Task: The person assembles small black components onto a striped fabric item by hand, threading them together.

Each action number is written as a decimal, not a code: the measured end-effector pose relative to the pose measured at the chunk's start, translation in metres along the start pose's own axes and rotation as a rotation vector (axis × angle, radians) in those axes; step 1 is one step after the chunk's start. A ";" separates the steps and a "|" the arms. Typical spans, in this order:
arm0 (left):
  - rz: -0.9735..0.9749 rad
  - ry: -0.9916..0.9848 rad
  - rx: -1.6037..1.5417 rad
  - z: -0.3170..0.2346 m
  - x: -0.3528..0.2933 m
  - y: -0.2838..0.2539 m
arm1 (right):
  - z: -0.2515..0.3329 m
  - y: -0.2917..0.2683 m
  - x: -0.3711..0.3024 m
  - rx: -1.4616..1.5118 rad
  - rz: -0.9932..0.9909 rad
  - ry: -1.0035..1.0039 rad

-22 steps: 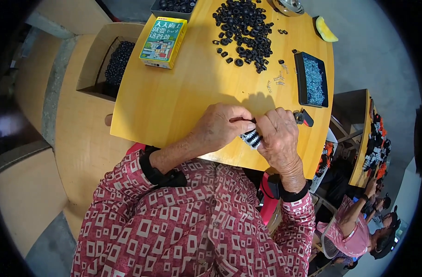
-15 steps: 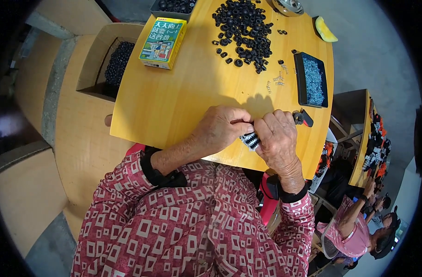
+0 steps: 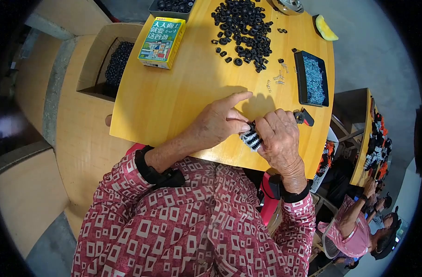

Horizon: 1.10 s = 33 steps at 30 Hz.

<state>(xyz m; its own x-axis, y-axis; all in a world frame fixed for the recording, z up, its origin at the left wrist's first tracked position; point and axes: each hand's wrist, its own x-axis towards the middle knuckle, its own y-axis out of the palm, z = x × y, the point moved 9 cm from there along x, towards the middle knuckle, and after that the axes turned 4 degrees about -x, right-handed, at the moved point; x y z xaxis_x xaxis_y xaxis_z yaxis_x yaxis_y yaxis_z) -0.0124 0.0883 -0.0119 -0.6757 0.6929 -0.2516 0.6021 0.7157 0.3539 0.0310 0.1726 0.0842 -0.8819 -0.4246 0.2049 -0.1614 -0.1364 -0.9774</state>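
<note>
We see the striped piece (image 3: 251,140) between the two hands, above the near edge of the table (image 3: 169,106). It is small, with black and white bands, and its upper end looks dark. The right hand (image 3: 280,138) is grasping it: the fingers are curled around its right side, so a part of it is hidden from us. The left hand (image 3: 218,120) has its index finger stretched out and away from the piece, while the thumb tip lies at the dark upper end. We cannot tell if the thumb and the other fingers are really pinching this end or only touching it.

By its look, we judge that the piece is knitted or made of cord, so it should be light, soft and not fragile. It would probably bend and squash easily, and the textured surface should not be slippery. In our opinion, one should hold the banded body firmly from the side, and take the dark end with thumb and fingertip, because a soft thing may twist if only one end is held.

Just beside the right hand there is a red and black object (image 3: 308,118). Farther away on the table we see the black parts (image 3: 242,32), some small clear bits (image 3: 279,79) and a black tray (image 3: 299,87) with pale blue pieces (image 3: 314,81).
</note>
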 end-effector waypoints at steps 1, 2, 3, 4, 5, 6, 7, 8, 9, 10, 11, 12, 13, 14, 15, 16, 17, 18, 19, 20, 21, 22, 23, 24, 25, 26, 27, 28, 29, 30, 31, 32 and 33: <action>0.000 -0.002 0.000 0.000 0.000 0.000 | 0.001 0.000 0.001 -0.004 -0.010 0.000; -0.001 0.005 0.029 0.000 0.000 0.000 | 0.002 -0.001 0.001 -0.010 -0.020 0.000; -0.001 0.012 0.057 -0.001 0.000 0.001 | 0.002 0.000 0.001 -0.010 -0.019 0.002; 0.000 0.011 0.057 -0.001 0.000 0.003 | 0.002 -0.002 0.001 -0.013 -0.040 0.005; -0.029 0.019 0.062 -0.002 0.000 0.003 | 0.002 -0.003 0.001 -0.015 -0.062 0.008; -0.058 0.027 0.068 -0.002 0.000 0.002 | 0.002 -0.002 0.000 -0.015 -0.063 0.009; -0.056 0.027 0.069 -0.002 0.000 0.002 | 0.002 -0.002 0.000 -0.010 -0.076 0.010; -0.072 0.039 0.104 -0.002 0.000 0.001 | 0.002 -0.003 -0.001 -0.004 -0.090 0.011; -0.087 0.052 0.140 -0.003 0.000 0.000 | 0.002 -0.001 -0.001 -0.004 -0.090 0.011; -0.087 0.053 0.140 -0.003 0.000 0.000 | 0.003 -0.001 -0.001 -0.014 -0.111 -0.001; -0.083 0.069 0.162 -0.005 0.000 0.001 | 0.004 -0.003 -0.002 -0.028 -0.132 -0.010; -0.079 0.085 0.184 -0.008 -0.001 0.001 | 0.003 -0.003 -0.002 -0.033 -0.133 -0.007; -0.074 0.089 0.184 -0.009 -0.001 0.002 | 0.004 -0.004 -0.002 -0.026 -0.138 -0.021; -0.073 0.076 0.197 -0.009 -0.001 0.002 | 0.005 -0.004 -0.002 -0.017 -0.143 -0.038; -0.073 0.064 0.210 -0.009 -0.001 0.002 | 0.005 -0.005 -0.002 -0.021 -0.147 -0.039; -0.072 0.069 0.211 -0.010 -0.002 0.002 | 0.005 -0.004 -0.002 -0.010 -0.128 -0.047; -0.067 0.056 0.214 -0.008 -0.002 0.003 | 0.006 -0.003 -0.002 -0.001 -0.108 -0.054; -0.062 0.043 0.218 -0.007 -0.003 0.003 | 0.006 -0.004 -0.002 -0.008 -0.111 -0.055; -0.059 0.050 0.218 -0.009 -0.003 0.003 | 0.006 -0.003 -0.002 0.004 -0.105 -0.064; -0.053 0.040 0.222 -0.008 -0.003 0.004 | 0.006 -0.002 -0.002 0.015 -0.100 -0.073; -0.046 0.030 0.227 -0.008 -0.003 0.005 | 0.006 -0.002 -0.003 0.008 -0.103 -0.073; -0.042 0.037 0.228 -0.008 -0.003 0.005 | 0.007 -0.001 -0.003 0.015 -0.098 -0.082; -0.046 0.028 0.241 -0.006 -0.004 0.004 | 0.007 -0.001 -0.002 0.024 -0.092 -0.093; -0.050 0.018 0.254 -0.005 -0.005 0.004 | 0.006 -0.002 -0.002 0.018 -0.095 -0.095; -0.049 0.024 0.255 -0.005 -0.004 0.005 | 0.005 -0.001 -0.003 0.014 -0.091 -0.094; -0.064 0.071 0.250 -0.007 -0.004 0.005 | 0.005 0.000 -0.003 0.010 -0.087 -0.092; -0.079 0.117 0.245 -0.011 -0.004 0.004 | 0.005 0.001 -0.004 0.007 -0.089 -0.093; -0.079 0.120 0.246 -0.014 -0.004 0.005 | 0.003 0.003 -0.006 0.029 -0.072 -0.071; -0.074 0.062 0.244 -0.011 -0.005 0.006 | 0.001 0.005 -0.007 0.053 -0.054 -0.049; -0.069 0.003 0.241 -0.007 -0.005 0.006 | 0.000 0.006 -0.008 0.053 -0.056 -0.048; -0.069 0.003 0.242 -0.006 -0.004 0.006 | -0.002 0.006 -0.009 0.080 -0.057 -0.026; -0.069 0.016 0.250 -0.006 -0.004 0.007 | -0.004 0.006 -0.009 0.109 -0.058 -0.005; -0.069 0.030 0.257 -0.007 -0.005 0.007 | -0.003 0.007 -0.010 0.112 -0.058 -0.005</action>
<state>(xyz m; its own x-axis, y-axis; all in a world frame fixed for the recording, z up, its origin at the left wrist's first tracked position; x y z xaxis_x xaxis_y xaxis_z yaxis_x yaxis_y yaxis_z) -0.0082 0.0894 -0.0021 -0.7286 0.6417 -0.2394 0.6400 0.7624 0.0957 0.0375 0.1788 0.0754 -0.8701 -0.4177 0.2618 -0.1617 -0.2598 -0.9520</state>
